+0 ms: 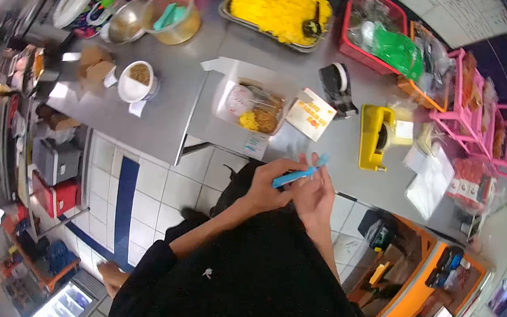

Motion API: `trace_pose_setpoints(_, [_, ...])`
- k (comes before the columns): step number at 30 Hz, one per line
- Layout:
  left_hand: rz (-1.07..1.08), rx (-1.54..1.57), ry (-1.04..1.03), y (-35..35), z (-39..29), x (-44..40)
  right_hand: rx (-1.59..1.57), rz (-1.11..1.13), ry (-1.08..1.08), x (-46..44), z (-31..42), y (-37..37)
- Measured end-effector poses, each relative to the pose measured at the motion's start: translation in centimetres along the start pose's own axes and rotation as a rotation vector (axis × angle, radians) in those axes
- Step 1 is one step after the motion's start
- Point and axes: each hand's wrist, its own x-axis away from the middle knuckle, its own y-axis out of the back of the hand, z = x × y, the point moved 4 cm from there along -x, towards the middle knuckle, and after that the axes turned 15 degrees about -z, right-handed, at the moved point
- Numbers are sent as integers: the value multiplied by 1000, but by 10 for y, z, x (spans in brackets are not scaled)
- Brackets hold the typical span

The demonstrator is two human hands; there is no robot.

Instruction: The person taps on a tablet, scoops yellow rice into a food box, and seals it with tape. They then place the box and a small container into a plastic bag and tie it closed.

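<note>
My left hand (266, 185) is closed around a slim blue pen-like object (293, 176), held in front of my body at the table's front edge. The fingers of my right hand (315, 199) are closed on its other end, where a lighter blue tip shows. Just beyond my hands stands an open white takeaway box (225, 106) with yellow rice, a browned piece of food and small wrapped packets in it. To its right lies a printed card (310, 114). A small printed slip (255, 144) sits by the box's front edge.
On the steel table (175, 92) are a tray of yellow rice (274, 9), a yellow tape dispenser (371, 139), a black device (338, 86), a white tub (138, 85) and a red basket (354, 43). Pink racks (466, 117) stand right. Someone's bare foot (112, 275) shows lower left.
</note>
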Motion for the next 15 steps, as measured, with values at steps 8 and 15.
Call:
trace_pose_setpoints(8, [-75,80,97,-43,-6,17,92,7,63,6,24,26])
trace_pose_setpoints(15, [-251,131,108,-82,-1,41,9,62,28,21,44,39])
